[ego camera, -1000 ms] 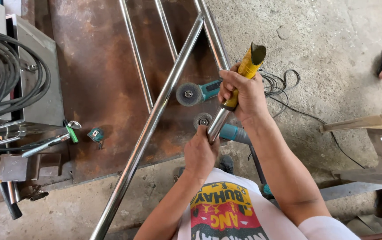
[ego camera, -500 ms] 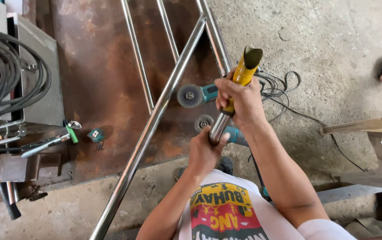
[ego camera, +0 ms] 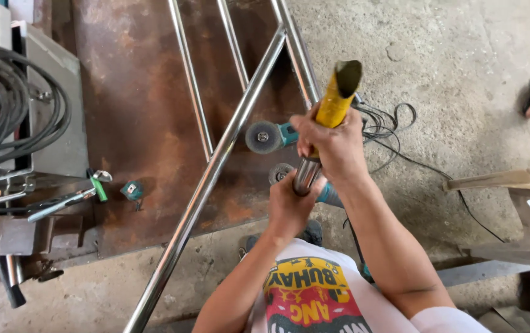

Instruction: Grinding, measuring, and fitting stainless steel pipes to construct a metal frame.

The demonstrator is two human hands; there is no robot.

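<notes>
Both hands are clamped on one upright steel tube [ego camera: 307,176] — the right hand [ego camera: 333,145] wrapped shut around its yellow sleeve [ego camera: 337,98] up top, the left hand [ego camera: 289,206] fisted lower on bare metal, a stacked grip that likely steadies it. Below, two angle grinders [ego camera: 271,137] lie near a long steel pipe [ego camera: 216,166] slanting across the rusty plate [ego camera: 135,111].
</notes>
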